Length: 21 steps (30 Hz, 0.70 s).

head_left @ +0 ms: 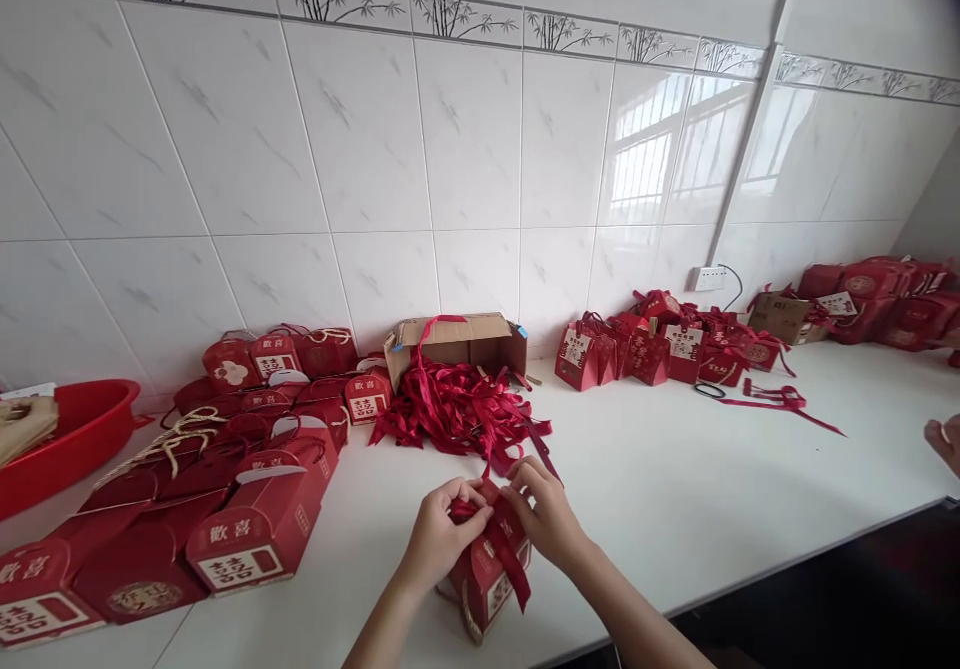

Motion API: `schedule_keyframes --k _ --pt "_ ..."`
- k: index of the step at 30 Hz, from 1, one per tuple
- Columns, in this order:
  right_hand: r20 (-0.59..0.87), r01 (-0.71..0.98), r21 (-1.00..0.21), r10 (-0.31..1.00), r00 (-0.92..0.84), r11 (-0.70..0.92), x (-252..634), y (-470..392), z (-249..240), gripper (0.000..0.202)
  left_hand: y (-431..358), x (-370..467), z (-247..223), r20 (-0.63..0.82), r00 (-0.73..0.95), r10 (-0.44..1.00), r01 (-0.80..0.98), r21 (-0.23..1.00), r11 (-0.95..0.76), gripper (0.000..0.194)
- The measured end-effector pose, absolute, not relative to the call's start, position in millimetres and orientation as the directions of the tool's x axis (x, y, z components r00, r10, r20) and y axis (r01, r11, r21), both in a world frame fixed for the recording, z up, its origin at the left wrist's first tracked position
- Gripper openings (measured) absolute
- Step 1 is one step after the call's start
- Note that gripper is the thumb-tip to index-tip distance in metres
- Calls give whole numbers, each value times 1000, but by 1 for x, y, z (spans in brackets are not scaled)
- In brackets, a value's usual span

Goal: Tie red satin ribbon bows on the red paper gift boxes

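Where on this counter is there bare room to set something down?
The widest bare patch of white counter lies right of the right hand, bounded behind by small red boxes and loose ribbon. A narrower strip runs between the left hand and the large red boxes. Crowded: far left, and beyond the hands, where the ribbon pile spreads.

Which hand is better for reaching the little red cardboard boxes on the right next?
Probably right: the right hand is nearer the little red cardboard boxes; the left hand is farther, pinching a red fabric ribbon.
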State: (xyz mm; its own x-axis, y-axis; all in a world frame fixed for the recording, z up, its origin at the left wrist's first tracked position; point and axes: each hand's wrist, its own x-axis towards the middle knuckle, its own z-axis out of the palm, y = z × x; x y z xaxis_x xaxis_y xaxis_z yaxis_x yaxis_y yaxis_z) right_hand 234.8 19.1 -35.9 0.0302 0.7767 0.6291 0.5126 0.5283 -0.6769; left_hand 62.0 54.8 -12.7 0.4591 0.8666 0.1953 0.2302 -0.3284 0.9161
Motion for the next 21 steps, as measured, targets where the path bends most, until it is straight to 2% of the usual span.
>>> schedule_keyframes --k 3,21 --pt "655 529 -657 754 47 537 235 19 -38 15 54 62 -14 200 446 873 210 924 -319 15" --pt "578 489 -737 810 97 467 240 13 -41 21 54 58 -15 156 447 881 126 964 -235 19"
